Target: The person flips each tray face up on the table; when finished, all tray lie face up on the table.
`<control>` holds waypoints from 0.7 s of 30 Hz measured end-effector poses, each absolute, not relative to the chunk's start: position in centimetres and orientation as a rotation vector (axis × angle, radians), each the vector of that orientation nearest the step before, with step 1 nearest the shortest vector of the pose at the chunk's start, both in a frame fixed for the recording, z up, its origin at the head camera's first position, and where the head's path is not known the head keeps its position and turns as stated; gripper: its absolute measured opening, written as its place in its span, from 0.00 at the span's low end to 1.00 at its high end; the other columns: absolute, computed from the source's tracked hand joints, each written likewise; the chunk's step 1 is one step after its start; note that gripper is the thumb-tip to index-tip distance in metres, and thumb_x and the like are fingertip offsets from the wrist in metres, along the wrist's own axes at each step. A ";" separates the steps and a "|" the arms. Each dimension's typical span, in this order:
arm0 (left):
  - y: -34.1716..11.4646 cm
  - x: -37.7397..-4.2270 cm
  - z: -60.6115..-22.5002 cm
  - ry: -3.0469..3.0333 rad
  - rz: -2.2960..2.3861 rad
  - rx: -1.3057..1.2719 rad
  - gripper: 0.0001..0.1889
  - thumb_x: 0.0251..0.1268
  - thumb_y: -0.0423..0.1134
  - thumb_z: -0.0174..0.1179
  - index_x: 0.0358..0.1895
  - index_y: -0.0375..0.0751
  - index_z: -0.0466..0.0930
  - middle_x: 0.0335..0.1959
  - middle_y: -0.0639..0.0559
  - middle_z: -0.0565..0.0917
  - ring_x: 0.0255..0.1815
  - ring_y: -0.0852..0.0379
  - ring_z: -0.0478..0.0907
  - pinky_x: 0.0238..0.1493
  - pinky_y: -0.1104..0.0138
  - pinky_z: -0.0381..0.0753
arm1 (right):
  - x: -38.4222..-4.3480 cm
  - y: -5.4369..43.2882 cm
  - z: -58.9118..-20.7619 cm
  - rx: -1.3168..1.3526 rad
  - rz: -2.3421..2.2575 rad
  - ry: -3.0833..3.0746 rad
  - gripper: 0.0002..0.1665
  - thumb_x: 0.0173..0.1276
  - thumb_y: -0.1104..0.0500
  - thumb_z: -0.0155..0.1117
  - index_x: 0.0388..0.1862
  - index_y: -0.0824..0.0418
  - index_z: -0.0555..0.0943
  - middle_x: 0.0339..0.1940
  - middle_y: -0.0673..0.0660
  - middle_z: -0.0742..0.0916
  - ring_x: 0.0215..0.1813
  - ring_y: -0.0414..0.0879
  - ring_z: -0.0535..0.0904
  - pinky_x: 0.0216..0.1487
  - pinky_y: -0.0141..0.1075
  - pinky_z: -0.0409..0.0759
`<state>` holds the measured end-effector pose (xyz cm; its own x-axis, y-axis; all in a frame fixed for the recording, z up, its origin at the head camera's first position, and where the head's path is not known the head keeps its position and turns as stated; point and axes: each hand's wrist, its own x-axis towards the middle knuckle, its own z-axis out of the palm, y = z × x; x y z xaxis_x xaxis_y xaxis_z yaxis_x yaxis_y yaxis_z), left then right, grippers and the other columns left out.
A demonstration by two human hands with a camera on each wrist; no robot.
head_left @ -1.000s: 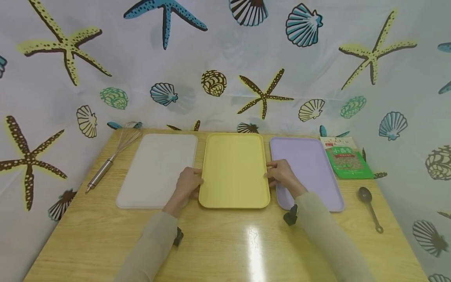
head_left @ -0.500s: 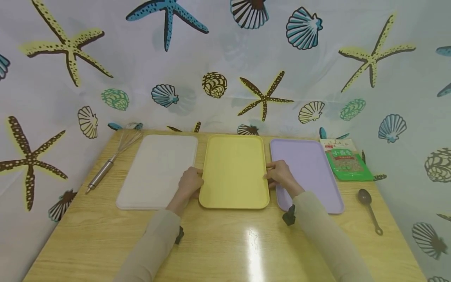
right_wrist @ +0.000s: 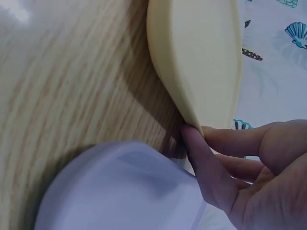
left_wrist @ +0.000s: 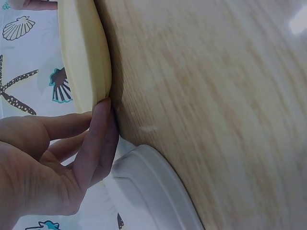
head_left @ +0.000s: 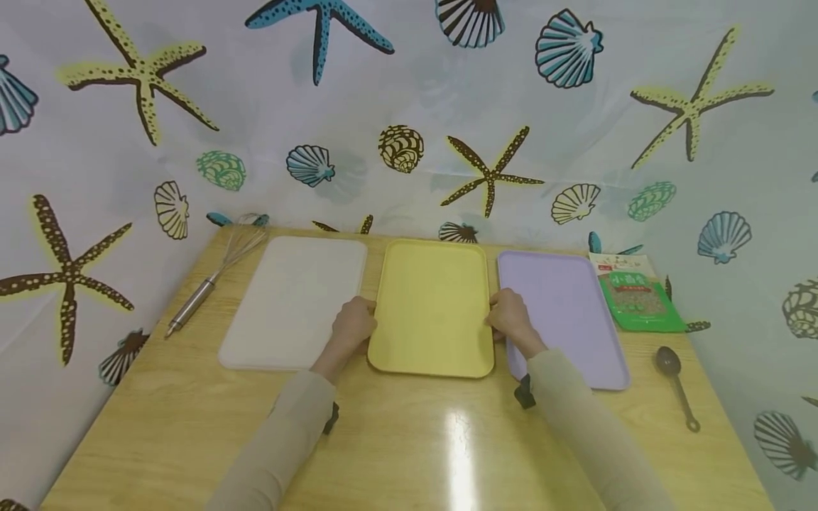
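Note:
A yellow rectangular tray (head_left: 433,309) lies in the middle of the table in the head view. The left hand (head_left: 354,323) holds its left rim, and the left wrist view shows the thumb and fingers pinching the tray's edge (left_wrist: 98,62). On the opposite side, the right hand (head_left: 510,314) pinches the right rim, seen closely at the tray's edge (right_wrist: 172,72) in the right wrist view. Left of it is a white tray (head_left: 300,298), partly behind the left hand. A purple tray (head_left: 562,305) lies to the right, partly covered by the right hand and forearm.
A metal whisk (head_left: 203,292) lies at the far left. At the right are a green-and-white seasoning packet (head_left: 639,298) and a dark spoon (head_left: 679,387). A shell-patterned cloth (head_left: 358,184) hangs behind the wooden table (head_left: 396,440).
Both hands have drawn slightly closer to the yellow tray's sides, their fingers now less visible in the head view. That view has shifted and tilted a little; the trays look unmoved.

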<state>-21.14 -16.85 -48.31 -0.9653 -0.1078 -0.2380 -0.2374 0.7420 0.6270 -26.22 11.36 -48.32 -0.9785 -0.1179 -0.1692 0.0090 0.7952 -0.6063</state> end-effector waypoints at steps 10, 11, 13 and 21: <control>-17.6 -20.3 -47.6 2.761 1.050 -0.168 0.20 0.63 0.30 0.48 0.58 0.28 0.75 0.44 0.31 0.82 0.17 0.59 0.64 0.15 0.73 0.61 | -25.3 11.2 -47.8 -0.120 -0.749 2.957 0.11 0.63 0.69 0.57 0.40 0.73 0.82 0.37 0.68 0.86 0.17 0.43 0.71 0.16 0.29 0.66; -18.2 -20.1 -47.4 2.769 1.054 -0.136 0.20 0.65 0.31 0.47 0.59 0.29 0.74 0.42 0.32 0.82 0.15 0.60 0.63 0.14 0.74 0.60 | -25.1 11.1 -47.8 -0.128 -0.747 2.974 0.13 0.65 0.67 0.57 0.44 0.73 0.82 0.40 0.67 0.86 0.18 0.43 0.70 0.16 0.30 0.66; -19.7 -19.6 -46.7 2.811 1.052 -0.039 0.23 0.69 0.33 0.49 0.65 0.27 0.68 0.44 0.33 0.82 0.18 0.58 0.69 0.16 0.72 0.66 | -24.6 10.8 -47.6 -0.163 -0.756 2.990 0.18 0.67 0.64 0.57 0.52 0.72 0.80 0.44 0.66 0.86 0.18 0.43 0.71 0.16 0.30 0.69; -27.1 -17.9 -45.6 2.922 0.867 0.193 0.27 0.75 0.39 0.49 0.70 0.27 0.59 0.61 0.26 0.69 0.59 0.31 0.69 0.57 0.43 0.71 | -22.3 7.8 -47.0 -0.387 -0.852 3.009 0.20 0.70 0.61 0.59 0.57 0.71 0.78 0.44 0.66 0.86 0.12 0.37 0.64 0.10 0.25 0.62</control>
<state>-17.86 -27.08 -45.63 -0.9882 0.1455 -0.0476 0.0960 0.8311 0.5477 -22.32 7.79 -46.96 -0.9697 -0.2322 0.0755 -0.2373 0.8235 -0.5152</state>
